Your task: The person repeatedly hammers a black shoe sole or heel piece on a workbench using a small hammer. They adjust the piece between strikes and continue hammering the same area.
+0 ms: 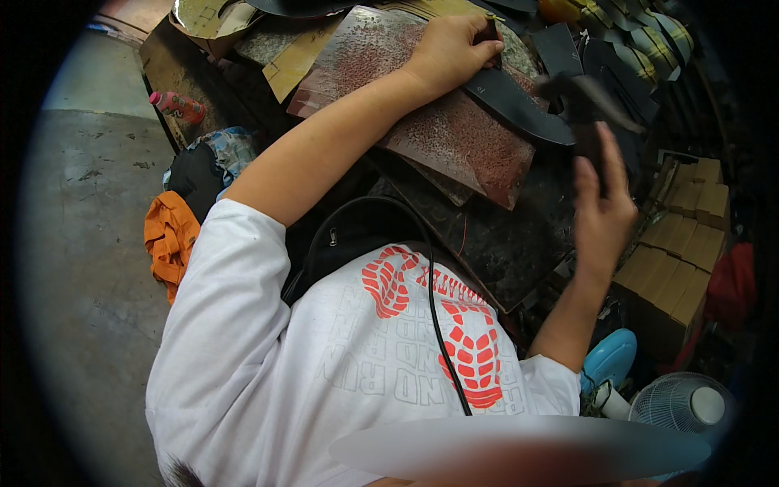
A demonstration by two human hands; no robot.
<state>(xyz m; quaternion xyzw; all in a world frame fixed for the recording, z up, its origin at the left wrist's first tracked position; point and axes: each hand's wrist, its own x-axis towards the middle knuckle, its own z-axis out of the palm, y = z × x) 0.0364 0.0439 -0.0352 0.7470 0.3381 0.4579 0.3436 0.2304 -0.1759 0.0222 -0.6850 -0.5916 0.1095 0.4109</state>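
Observation:
My left hand [456, 55] is closed in a pinch at the far end of a curved black leather-like strip [519, 107]. The strip lies over a worn, reddish-brown mottled board [454, 150] and reaches right past its edge. My right hand [604, 203], partly smeared by motion, is raised to the right of the board. Its fingers are round the short handle of a dark hammer [596, 99], whose blurred head is close to the strip's right end. What exactly is under my left fingertips is hidden.
Flat black pieces [613, 77] and curved yellow-and-grey pieces [649, 49] are heaped at the far right. Small brown boxes [673, 260] and a fan [686, 403] stand at right. A pink bottle [178, 106] and orange cloth [170, 239] are at left. A black cord [430, 268] crosses my shirt.

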